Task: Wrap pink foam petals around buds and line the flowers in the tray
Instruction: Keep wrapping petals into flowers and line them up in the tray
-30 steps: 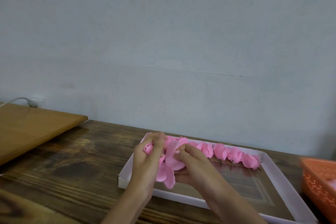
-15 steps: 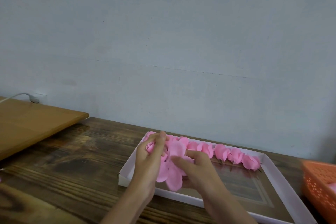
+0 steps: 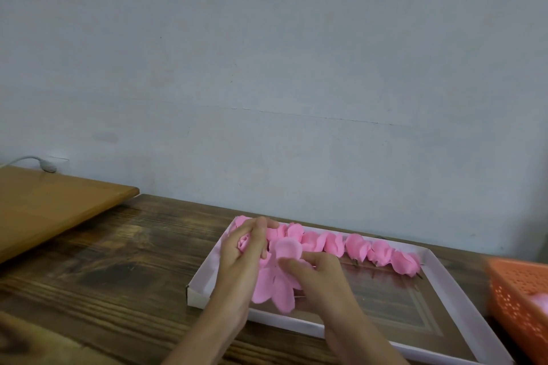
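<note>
Over the left end of the white tray (image 3: 462,302), my left hand (image 3: 241,264) holds a pink bud (image 3: 244,243) between thumb and fingers. My right hand (image 3: 317,278) holds the loose pink foam petals (image 3: 278,281) that hang below the bud, one petal (image 3: 287,249) turned up. Along the tray's far edge lies a row of several finished pink flowers (image 3: 358,249), small stems pointing toward me.
The tray sits on a dark wooden table (image 3: 112,275). An orange perforated basket (image 3: 522,296) with something pink inside stands at the right edge. A lighter wooden board (image 3: 50,207) lies at the left, with a white cable plug (image 3: 44,164) by the wall.
My right hand has slid down and to the right under the petals, and one petal now stands up beside the bud. The left hand keeps its hold.
</note>
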Tool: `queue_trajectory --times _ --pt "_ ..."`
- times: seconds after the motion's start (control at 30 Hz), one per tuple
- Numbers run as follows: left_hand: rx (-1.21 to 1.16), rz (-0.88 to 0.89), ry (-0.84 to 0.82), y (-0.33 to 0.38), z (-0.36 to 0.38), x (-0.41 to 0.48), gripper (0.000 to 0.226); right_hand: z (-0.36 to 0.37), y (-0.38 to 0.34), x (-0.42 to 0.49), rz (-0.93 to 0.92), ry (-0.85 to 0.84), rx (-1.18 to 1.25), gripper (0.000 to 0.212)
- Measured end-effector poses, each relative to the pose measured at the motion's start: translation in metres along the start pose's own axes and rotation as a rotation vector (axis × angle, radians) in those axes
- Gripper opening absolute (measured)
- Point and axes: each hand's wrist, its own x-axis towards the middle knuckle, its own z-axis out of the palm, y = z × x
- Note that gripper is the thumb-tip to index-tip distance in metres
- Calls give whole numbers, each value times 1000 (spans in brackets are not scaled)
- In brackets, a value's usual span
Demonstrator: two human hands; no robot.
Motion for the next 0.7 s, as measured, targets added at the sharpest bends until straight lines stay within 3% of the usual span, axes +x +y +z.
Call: queue_trajectory --times 0.13,0.27,0.47,0.7 --pt "-13 -60 7 -1 -1 0 50 1 0 -1 17 -11 47 33" --pt "-30 -159 -7 -6 0 -2 75 4 1 -2 3 -67 76 30" --pt "-35 -65 -23 -4 -1 2 41 2 1 -1 1 -94 116 26" --pt "-79 -39 -40 -5 -3 3 39 2 -2 -4 -19 -111 141 22"
